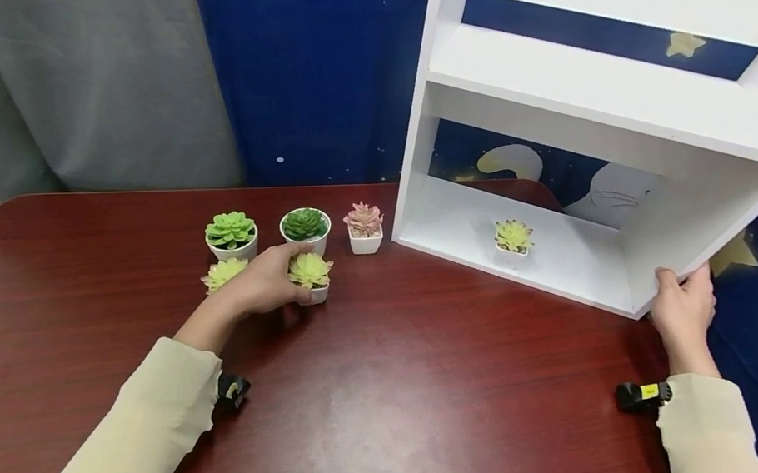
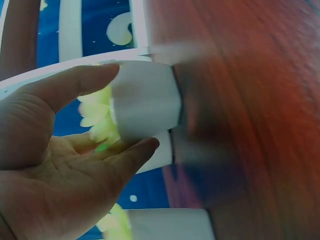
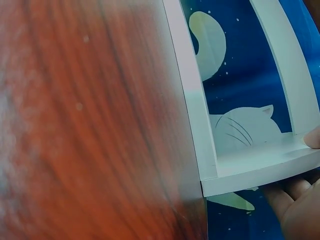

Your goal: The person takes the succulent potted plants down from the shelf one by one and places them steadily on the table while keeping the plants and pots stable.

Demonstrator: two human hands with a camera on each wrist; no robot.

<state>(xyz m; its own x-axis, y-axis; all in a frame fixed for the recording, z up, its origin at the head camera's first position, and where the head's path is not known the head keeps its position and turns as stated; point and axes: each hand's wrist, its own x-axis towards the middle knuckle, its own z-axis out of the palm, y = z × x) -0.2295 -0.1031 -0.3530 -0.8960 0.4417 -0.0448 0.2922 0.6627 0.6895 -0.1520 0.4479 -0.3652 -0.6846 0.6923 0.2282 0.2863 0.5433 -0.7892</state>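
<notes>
In the head view my left hand pinches a small potted succulent with yellow-green leaves. The left wrist view shows the thumb and fingers on either side of its white pot. My right hand grips the lower right side panel of a white shelf unit, with the thumb on the inner face in the right wrist view and the fingers outside. Another yellow-green succulent stands on the shelf's bottom board.
Around my left hand stand a bright green succulent, a dark green one, a pink one and a partly hidden yellow-green one. They are on the reddish-brown table. Behind hang a blue patterned curtain and a grey one.
</notes>
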